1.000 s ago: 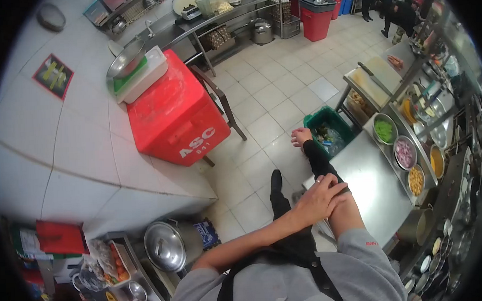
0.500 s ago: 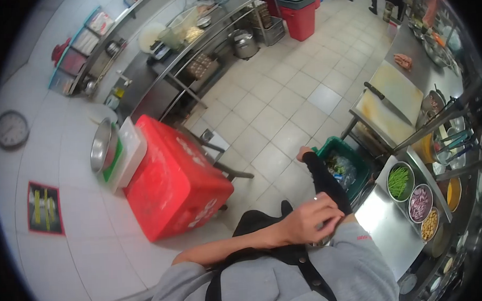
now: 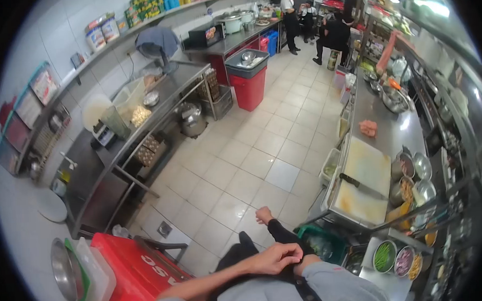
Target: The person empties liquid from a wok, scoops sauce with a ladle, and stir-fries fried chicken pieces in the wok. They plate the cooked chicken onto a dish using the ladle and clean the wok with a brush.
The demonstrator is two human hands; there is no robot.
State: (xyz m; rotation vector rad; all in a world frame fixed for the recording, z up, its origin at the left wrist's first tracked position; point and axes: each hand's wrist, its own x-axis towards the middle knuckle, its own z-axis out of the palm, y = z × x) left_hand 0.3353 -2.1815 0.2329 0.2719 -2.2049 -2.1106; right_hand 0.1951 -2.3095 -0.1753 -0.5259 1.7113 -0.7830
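My left hand [image 3: 278, 257] lies across the front of my body, its fingers pinched at the upper edge of the black sleeve [image 3: 283, 233] on my right arm. Bare skin shows between that edge and my grey shirt. Beyond the sleeve, my right hand [image 3: 264, 215] is curled closed over the tiled floor, with nothing visible in it. A green bin [image 3: 315, 234] holding clear plastic stands just right of the sleeved forearm.
At right, a steel counter [image 3: 366, 105] bears a cutting board [image 3: 366, 169], a knife [image 3: 355, 182] and food bowls. A red plastic surface [image 3: 131, 273] is at lower left. Farther back stand a red bin [image 3: 248, 92] and several people, one a standing person [image 3: 290, 19].
The view has tilted up, showing more of the room and the people at the back. Both hands appear lower and farther left. My left hand stays at the sleeve's upper edge.
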